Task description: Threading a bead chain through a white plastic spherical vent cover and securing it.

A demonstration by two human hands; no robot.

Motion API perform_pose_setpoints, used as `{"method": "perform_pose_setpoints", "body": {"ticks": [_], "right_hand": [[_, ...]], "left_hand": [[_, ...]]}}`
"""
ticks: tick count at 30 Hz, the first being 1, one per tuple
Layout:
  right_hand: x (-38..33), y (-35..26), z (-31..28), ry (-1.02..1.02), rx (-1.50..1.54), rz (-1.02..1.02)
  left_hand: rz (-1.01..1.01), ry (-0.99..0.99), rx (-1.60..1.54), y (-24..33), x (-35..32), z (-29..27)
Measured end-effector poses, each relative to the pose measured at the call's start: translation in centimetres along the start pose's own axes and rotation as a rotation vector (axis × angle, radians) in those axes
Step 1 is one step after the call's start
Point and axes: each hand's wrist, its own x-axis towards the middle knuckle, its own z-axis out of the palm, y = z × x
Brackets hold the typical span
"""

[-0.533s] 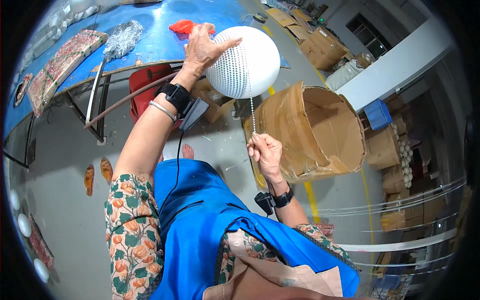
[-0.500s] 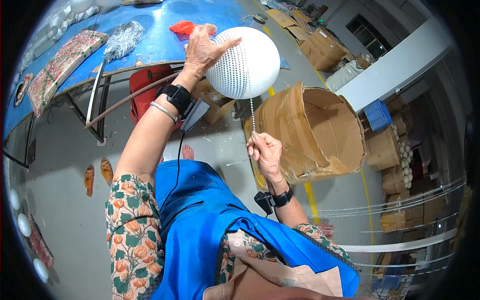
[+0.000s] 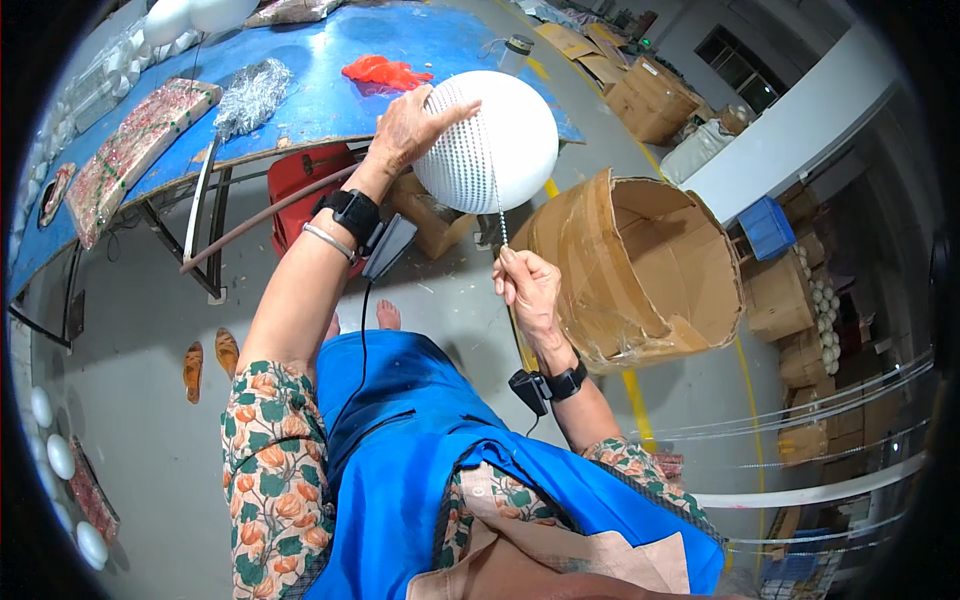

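A large white ball (image 3: 525,140) hangs in front of me, near the table edge, its left side covered in rows of small silvery beads. My left hand (image 3: 412,132) grips the ball on that beaded side, thumb lying over the front; the fingertips behind it are hidden. From the ball's underside a short length of bead strand (image 3: 503,228) runs down taut. My right hand (image 3: 530,288) pinches this strand between thumb and forefinger, a little below the ball.
The blue table (image 3: 320,45) holds a red crumpled item (image 3: 385,72), a silvery tangle (image 3: 253,95), a wrapped slab (image 3: 140,155) and a jar (image 3: 516,50). A big open carton (image 3: 590,270) stands right. Beneath the table are a red chair (image 3: 300,195) and a pole (image 3: 270,215).
My right hand has come up closer to the ball, so less bead strand shows between them. The ball and my left hand sit slightly lower in view, and the whole view has shifted a little.
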Motion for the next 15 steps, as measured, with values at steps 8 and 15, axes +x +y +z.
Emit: {"method": "perform_pose_setpoints", "body": {"ticks": [8, 15], "right_hand": [[-0.7, -1.5, 1.3, 0.002, 0.016, -0.023], [-3.7, -2.1, 1.3, -0.02, 0.031, -0.037]], "left_hand": [[0.022, 0.329, 0.014, 2.0, 0.4, -0.5], [-0.126, 0.293, -0.169, 2.7, 1.3, -1.5]]}}
